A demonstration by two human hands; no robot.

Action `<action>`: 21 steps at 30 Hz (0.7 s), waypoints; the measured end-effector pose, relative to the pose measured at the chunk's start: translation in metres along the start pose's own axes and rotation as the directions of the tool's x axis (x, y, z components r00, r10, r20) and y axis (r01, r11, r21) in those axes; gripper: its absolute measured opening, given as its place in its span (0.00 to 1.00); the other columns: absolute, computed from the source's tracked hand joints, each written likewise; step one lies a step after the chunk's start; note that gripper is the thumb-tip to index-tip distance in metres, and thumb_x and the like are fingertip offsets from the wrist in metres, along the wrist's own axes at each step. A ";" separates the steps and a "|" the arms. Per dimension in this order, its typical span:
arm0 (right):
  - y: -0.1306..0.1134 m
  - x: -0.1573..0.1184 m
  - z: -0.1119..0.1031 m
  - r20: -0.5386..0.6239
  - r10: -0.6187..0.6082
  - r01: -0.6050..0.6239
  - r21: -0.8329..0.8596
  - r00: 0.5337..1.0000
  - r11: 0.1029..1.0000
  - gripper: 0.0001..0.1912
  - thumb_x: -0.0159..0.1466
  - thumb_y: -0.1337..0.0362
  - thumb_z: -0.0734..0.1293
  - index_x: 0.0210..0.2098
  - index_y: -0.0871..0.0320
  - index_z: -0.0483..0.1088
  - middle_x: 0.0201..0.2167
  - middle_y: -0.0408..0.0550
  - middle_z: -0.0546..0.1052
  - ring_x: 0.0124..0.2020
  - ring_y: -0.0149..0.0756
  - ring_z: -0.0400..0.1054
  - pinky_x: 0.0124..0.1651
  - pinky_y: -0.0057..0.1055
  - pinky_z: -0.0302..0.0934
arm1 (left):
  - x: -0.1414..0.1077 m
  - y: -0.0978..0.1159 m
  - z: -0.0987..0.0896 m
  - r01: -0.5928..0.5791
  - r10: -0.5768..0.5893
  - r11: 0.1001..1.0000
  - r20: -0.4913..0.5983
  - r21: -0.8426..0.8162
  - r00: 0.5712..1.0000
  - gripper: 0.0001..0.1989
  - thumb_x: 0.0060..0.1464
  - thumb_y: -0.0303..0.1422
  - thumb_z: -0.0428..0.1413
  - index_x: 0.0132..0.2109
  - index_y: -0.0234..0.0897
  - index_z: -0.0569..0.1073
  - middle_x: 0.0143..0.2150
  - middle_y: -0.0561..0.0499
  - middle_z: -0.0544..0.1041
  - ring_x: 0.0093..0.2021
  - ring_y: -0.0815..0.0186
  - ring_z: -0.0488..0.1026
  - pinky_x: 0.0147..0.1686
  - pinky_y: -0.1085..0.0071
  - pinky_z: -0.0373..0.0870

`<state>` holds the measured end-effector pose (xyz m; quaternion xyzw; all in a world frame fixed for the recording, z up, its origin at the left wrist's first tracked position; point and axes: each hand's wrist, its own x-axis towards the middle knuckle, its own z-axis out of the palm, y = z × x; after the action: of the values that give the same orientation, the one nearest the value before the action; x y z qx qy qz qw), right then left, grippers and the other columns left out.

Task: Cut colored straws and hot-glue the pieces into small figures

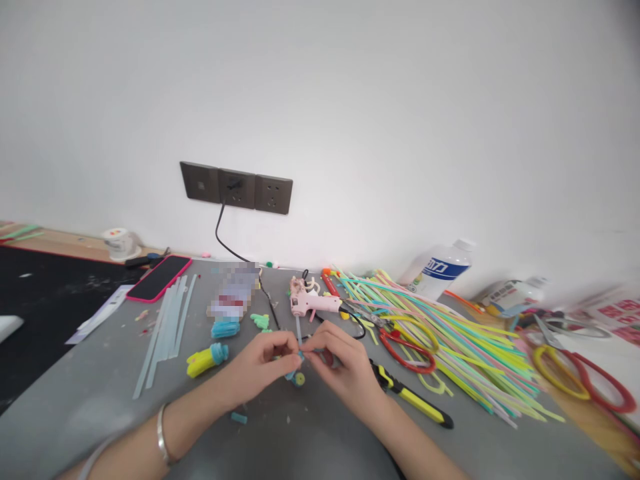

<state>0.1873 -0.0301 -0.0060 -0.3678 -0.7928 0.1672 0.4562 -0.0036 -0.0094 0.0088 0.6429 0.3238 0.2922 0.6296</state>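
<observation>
My left hand (270,367) and my right hand (345,370) meet at the middle of the grey mat, their fingertips pinched together. A small blue piece (301,357) shows at the left fingertips; what the right fingers hold is mostly hidden. Just under the fingers is a little blue and yellow-green coiled piece (299,379), and I cannot tell whether it is joined to the held piece. Right behind the hands lies a pink hot glue gun (315,305), with a clear glue stick (299,330) extending toward my fingers.
Left of the hands lie a yellow and blue fuzzy bundle (207,360), glue sticks (167,323) and a phone (160,277). On the right are a yellow-black utility knife (417,402), red-yellow scissors (407,353), many-coloured pipe cleaners (465,353) and a white bottle (443,270).
</observation>
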 end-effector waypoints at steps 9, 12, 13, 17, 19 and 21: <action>-0.006 0.001 0.004 -0.075 -0.093 0.077 -0.196 0.993 0.978 0.08 0.63 0.75 0.64 0.32 0.56 0.70 0.22 0.42 0.70 0.24 0.32 0.62 0.28 0.29 0.53 | -0.003 -0.002 0.002 -0.072 0.077 0.991 -0.046 0.110 0.996 0.12 0.60 0.36 0.52 0.29 0.36 0.64 0.27 0.57 0.61 0.28 0.69 0.56 0.28 0.72 0.52; -0.006 0.002 0.003 -0.051 -0.082 0.072 -0.172 0.995 0.982 0.08 0.64 0.74 0.63 0.33 0.56 0.70 0.23 0.42 0.70 0.24 0.31 0.61 0.29 0.28 0.53 | -0.003 -0.003 0.002 -0.074 0.079 0.992 -0.042 0.099 0.996 0.12 0.60 0.35 0.52 0.29 0.36 0.64 0.27 0.57 0.60 0.28 0.69 0.56 0.29 0.72 0.52; -0.006 0.002 0.003 -0.043 -0.073 0.065 -0.153 0.996 0.986 0.08 0.65 0.74 0.63 0.34 0.56 0.71 0.24 0.42 0.70 0.23 0.31 0.61 0.29 0.28 0.54 | -0.003 -0.003 0.002 -0.070 0.074 0.993 -0.041 0.094 0.996 0.12 0.60 0.36 0.52 0.29 0.36 0.64 0.27 0.57 0.59 0.28 0.70 0.55 0.28 0.72 0.52; -0.005 0.002 0.003 -0.064 -0.066 0.058 -0.121 0.996 0.991 0.08 0.65 0.74 0.63 0.35 0.56 0.70 0.24 0.41 0.68 0.23 0.30 0.59 0.28 0.27 0.53 | -0.002 -0.004 0.001 -0.081 0.085 0.994 -0.050 0.071 0.995 0.11 0.60 0.35 0.52 0.30 0.36 0.64 0.28 0.57 0.60 0.29 0.69 0.56 0.29 0.73 0.53; -0.006 0.001 0.005 -0.081 -0.060 0.051 -0.108 0.995 0.993 0.08 0.64 0.75 0.63 0.34 0.56 0.69 0.23 0.40 0.65 0.23 0.30 0.58 0.27 0.27 0.52 | -0.001 -0.004 0.001 -0.090 0.094 0.994 -0.066 0.062 0.993 0.11 0.59 0.35 0.52 0.30 0.36 0.64 0.28 0.56 0.61 0.30 0.69 0.58 0.30 0.73 0.54; -0.008 -0.001 0.006 -0.080 -0.026 0.020 -0.069 0.996 0.997 0.08 0.63 0.75 0.63 0.34 0.56 0.69 0.23 0.40 0.64 0.23 0.31 0.58 0.27 0.27 0.52 | -0.001 -0.004 0.000 -0.099 0.105 0.993 -0.092 0.065 0.990 0.10 0.59 0.35 0.52 0.30 0.36 0.65 0.28 0.56 0.62 0.31 0.68 0.59 0.31 0.73 0.55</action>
<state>0.1791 -0.0352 -0.0051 -0.3805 -0.7831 0.1199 0.4770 -0.0040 -0.0104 0.0050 0.6626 0.3287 0.3446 0.5781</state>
